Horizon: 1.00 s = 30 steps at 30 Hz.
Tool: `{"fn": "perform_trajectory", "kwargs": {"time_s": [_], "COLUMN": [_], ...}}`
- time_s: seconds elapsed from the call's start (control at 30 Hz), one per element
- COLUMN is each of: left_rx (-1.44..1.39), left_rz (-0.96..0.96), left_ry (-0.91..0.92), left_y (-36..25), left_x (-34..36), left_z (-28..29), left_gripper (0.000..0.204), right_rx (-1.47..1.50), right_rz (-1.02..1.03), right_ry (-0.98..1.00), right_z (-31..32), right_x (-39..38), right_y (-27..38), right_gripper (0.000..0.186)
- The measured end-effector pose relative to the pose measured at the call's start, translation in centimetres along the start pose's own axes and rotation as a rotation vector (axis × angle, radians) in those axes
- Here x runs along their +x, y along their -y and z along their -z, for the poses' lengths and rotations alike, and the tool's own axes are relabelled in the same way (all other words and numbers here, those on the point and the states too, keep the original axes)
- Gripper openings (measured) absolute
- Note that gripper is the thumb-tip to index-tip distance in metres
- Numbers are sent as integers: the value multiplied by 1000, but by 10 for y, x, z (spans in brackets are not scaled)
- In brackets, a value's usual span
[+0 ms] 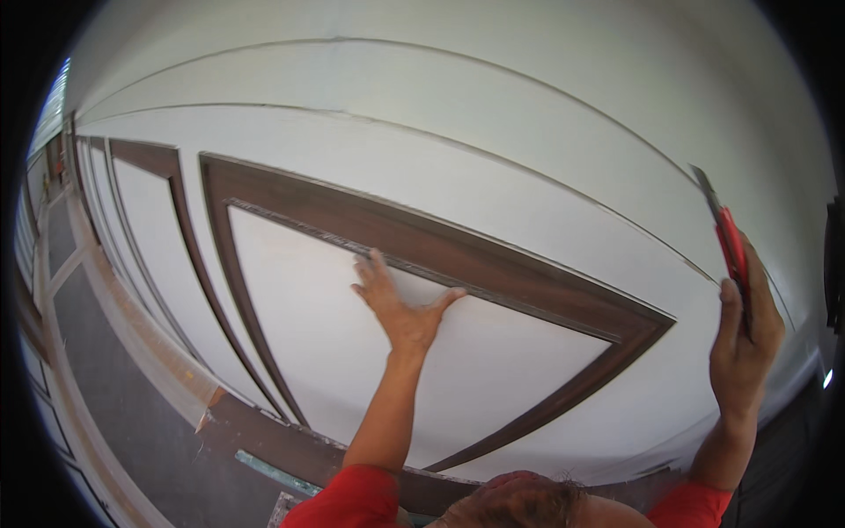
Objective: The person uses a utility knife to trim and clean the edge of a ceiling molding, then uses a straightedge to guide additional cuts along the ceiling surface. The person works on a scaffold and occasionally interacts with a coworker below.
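My left hand (pixel 400 308) is spread against a white wall panel (pixel 352 352), its fingertips along the inner edge of a dark brown frame (pixel 352 211). Nothing is held in it. At the right, my right hand (pixel 746 361) is raised and wrapped round a red utility knife (pixel 729 242). The knife's blade is out and points upward, close to a thin groove in the white wall (pixel 493 106). I cannot tell whether the blade touches the surface.
Another brown frame (pixel 183 211) borders the white panel to the left. Grey panels edged with masking and plastic film (pixel 145 326) run along the lower left. A long pale green strip (pixel 277 473) lies on a brown surface (pixel 242 440) near my left elbow.
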<state>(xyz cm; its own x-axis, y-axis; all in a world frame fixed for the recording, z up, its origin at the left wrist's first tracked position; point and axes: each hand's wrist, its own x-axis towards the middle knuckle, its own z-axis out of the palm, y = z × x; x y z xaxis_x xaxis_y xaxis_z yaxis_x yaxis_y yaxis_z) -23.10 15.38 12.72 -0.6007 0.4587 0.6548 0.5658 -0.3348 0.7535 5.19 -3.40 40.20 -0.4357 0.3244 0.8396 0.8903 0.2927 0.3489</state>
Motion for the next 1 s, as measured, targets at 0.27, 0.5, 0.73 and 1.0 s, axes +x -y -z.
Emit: {"fn": "perform_trajectory", "kwargs": {"time_s": [0.27,0.5,0.73,1.0], "left_rx": [-44,-36,-30,58], "left_rz": [-27,-17,5,75], "left_ry": [-6,-13,-23,41], "left_y": [-2,3,1,-6], "left_x": [1,1,5,5], "left_z": [2,-3,-3,-3], "left_gripper": [148,148,149,147], "right_rx": [94,214,114,-53], "right_rz": [-170,116,13,223], "right_ry": [20,36,276,244], "right_z": [-33,-70,-75,-75], "right_x": [-8,22,48,16], "right_y": [-10,27,53,6], "right_gripper": [39,38,38,36]}}
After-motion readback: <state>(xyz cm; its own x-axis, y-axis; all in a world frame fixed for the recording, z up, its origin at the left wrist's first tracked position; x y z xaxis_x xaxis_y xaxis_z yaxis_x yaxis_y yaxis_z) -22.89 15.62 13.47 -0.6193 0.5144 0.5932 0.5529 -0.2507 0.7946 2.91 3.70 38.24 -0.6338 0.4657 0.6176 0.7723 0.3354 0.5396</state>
